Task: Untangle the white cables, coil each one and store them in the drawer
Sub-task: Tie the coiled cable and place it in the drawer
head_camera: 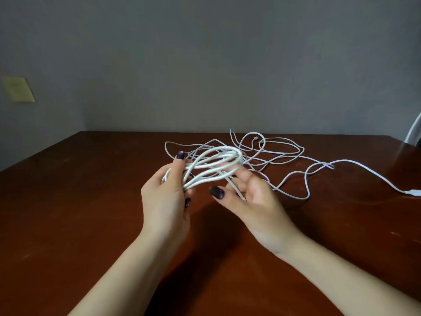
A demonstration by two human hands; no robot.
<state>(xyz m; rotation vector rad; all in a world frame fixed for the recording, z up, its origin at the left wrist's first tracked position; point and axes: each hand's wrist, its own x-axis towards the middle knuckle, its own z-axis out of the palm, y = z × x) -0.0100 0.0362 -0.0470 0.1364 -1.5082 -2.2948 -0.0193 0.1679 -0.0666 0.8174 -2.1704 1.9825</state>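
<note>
Brown tabletop [91,201] against grey wall: left hand [164,197] clamped on half-wound white coil [227,148], keeping loops stacked; right hand [255,197] hooked loosely round trailing strand [237,190], likely feeding slack; remaining tangle [284,153] just beyond, far right; drawer unseen.

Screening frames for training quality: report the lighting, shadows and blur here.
Head view: dim, even light; the coiled white cable and the fingers at it are motion-blurred; the left hand and right hand cast soft shadows on the wooden table; the loose cables behind look sharper; the yellow note at left is smeared.
</note>
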